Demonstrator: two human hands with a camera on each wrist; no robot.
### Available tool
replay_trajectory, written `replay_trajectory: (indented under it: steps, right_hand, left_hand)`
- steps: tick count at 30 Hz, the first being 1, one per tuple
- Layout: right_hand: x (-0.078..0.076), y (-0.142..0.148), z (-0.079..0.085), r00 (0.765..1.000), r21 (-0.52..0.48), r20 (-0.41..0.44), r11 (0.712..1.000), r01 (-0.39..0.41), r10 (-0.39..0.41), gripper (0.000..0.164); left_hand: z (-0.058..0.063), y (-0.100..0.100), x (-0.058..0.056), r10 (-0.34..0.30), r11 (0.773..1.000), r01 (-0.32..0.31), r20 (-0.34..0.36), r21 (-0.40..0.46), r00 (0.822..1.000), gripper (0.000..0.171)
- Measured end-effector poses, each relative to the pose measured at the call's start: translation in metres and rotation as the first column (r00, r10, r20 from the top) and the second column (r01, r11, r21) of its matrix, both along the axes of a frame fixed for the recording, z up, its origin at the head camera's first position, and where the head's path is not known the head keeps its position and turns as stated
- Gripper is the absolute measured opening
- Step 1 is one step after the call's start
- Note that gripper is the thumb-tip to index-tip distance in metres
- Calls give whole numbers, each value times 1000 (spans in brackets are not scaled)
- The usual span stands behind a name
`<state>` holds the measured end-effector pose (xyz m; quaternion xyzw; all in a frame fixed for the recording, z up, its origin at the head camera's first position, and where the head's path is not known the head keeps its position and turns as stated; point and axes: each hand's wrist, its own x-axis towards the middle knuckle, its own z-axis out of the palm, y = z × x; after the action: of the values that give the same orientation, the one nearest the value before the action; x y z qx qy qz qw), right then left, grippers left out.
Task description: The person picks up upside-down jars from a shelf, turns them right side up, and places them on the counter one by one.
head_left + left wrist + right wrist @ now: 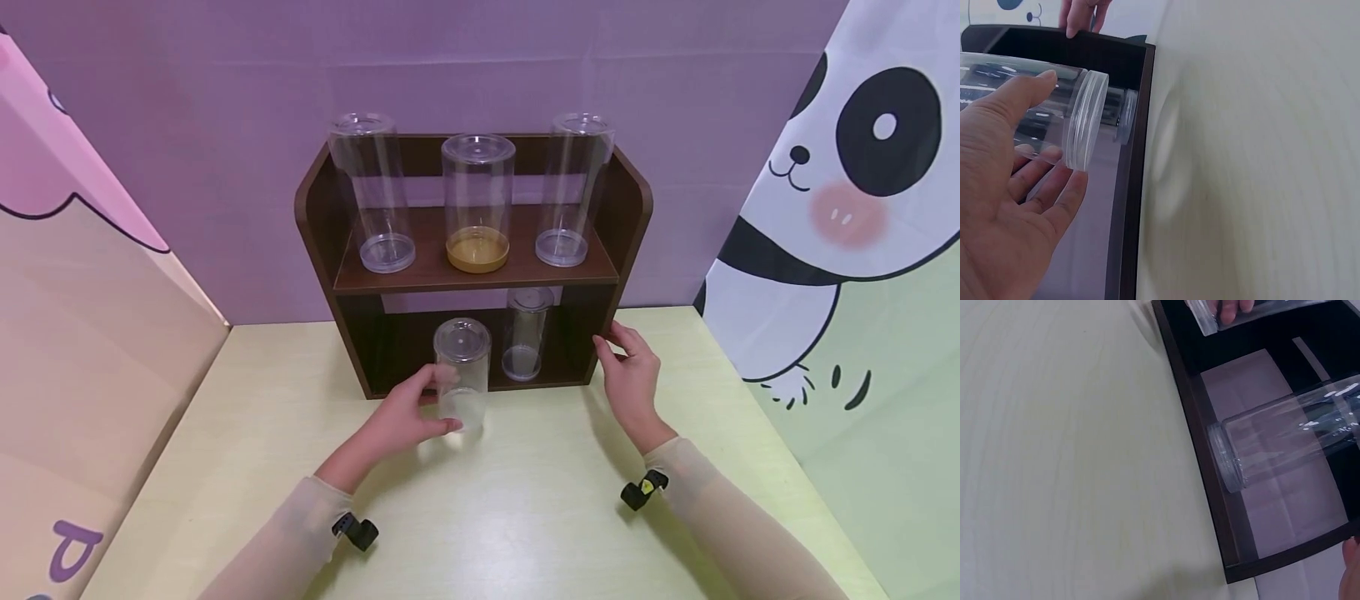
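Where left grip (pixel 403 418) grasps: clear jar (pixel 472 379), thumb opposite fingers
Jar feel: likely light, stiff, slick; best held mid-wall
Right grip (pixel 632 379): at shelf (pixel 480 285) side; hold unclear

A pale table (pixel 487 525) has a purple cloth (pixel 480 67) behind it. Right of the table, a light green sheet (pixel 900 375) bears a black-and-white panda (pixel 840 242); left of the table, a beige sheet (pixel 82 333) shows a pink shape (pixel 67 158) above a purple letter (pixel 78 532).
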<state>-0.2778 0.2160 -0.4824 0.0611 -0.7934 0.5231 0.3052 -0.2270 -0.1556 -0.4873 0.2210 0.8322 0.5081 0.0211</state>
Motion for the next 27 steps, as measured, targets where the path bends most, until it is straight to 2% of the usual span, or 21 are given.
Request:
replay_trajectory:
  steps: [4,9,11,13,15,16,18,20,21,23,27]
  right_hand:
    - [6,-3,2,1000,-31,20,1000,3,-2,30]
    - [20,-15,6,996,-74,-84,997,-19,13,23]
    - [26,-21,11,990,-64,-127,995,-74,66,19]
    - [31,-29,18,977,-36,-139,985,-169,163,17]
    - [34,-36,26,951,15,-109,957,-290,290,20]
    - [36,-40,30,930,40,-81,934,-355,358,23]
    - [39,-48,40,881,95,-11,877,-470,473,30]
    - [42,-56,49,829,145,64,817,-559,556,41]
    - [43,-61,53,804,159,94,789,-594,587,46]
    - [45,-68,61,769,182,144,748,-639,622,57]
    - [49,-80,73,735,195,213,709,-678,644,73]
  left_hand:
    - [4,3,5,-11,1000,11,38,-4,999,67]
    - [5,5,9,-16,1000,17,77,-18,997,68]
    - [5,6,10,-21,1000,22,77,-17,997,68]
    - [4,7,11,-32,999,33,70,-7,997,67]
    - [4,9,11,-48,999,47,60,3,997,67]
    - [3,10,12,-55,998,54,55,9,997,67]
    - [2,12,11,-69,998,68,45,15,997,67]
    - [1,14,12,-74,997,74,38,12,996,67]
    - [0,15,12,-77,997,77,38,11,996,68]
    - [-1,17,12,-87,996,86,42,12,995,69]
    - [-4,21,14,-105,994,104,52,16,993,69]
